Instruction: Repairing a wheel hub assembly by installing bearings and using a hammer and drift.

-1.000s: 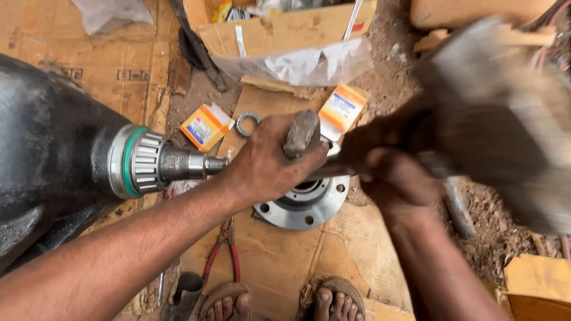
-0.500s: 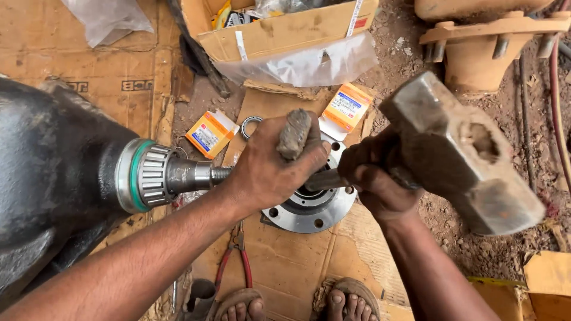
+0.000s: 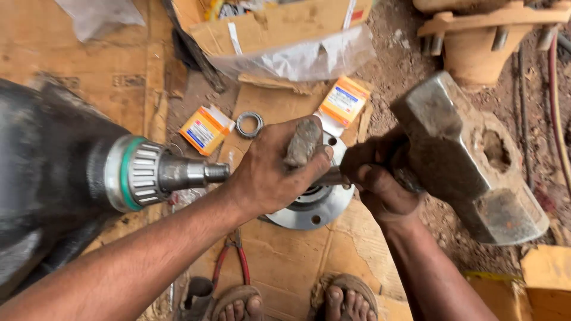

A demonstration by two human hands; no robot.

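While the left hand [image 3: 270,172] keeps a closed grip on a short, worn metal punch [image 3: 302,142], held upright over the centre of the flanged hub [image 3: 309,211], the right hand [image 3: 380,181] is wrapped shut round the handle of a heavy sledgehammer [image 3: 470,157]. Compared with a second ago, when the hammer was a blur of motion, its head now stands clear and raised to the right, well apart from the punch top. That suggests a pause between blows; the punch has not shifted off the hub.

The hub lies flat on cardboard on the floor. Just left of it, an axle shaft [image 3: 184,173] with its roller bearing [image 3: 140,172] projects close to the left wrist. Two small orange boxes [image 3: 205,128], a loose ring [image 3: 248,123] and red-handled pliers [image 3: 235,261] lie near. Sandalled feet [image 3: 238,300] sit just below the hub.
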